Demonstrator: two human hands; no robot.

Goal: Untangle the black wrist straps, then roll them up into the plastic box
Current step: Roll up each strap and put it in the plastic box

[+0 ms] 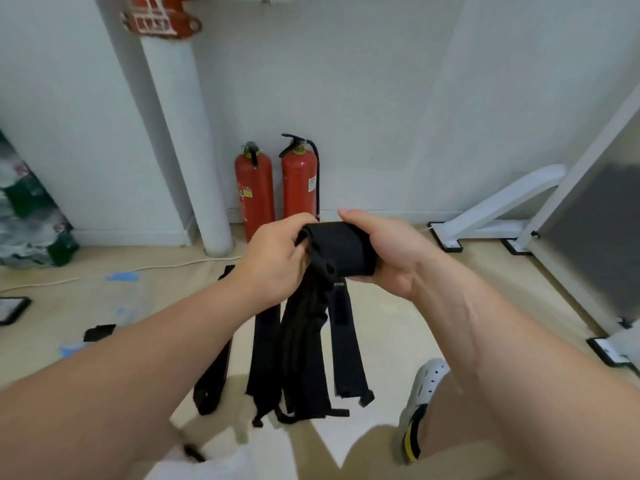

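The black wrist straps (346, 251) are held up at centre view, gripped by the left hand (273, 261) from 9 o'clock and the right hand (388, 258) from 3 o'clock, tangled tails hanging toward 6 o'clock. If one tail is pulled hard, the knot may be tightened or the bundle dropped. The plastic box cannot be made out.

Both hands, left (273, 258) and right (388, 251), grip tangled black wrist straps (304, 341), ends dangling.
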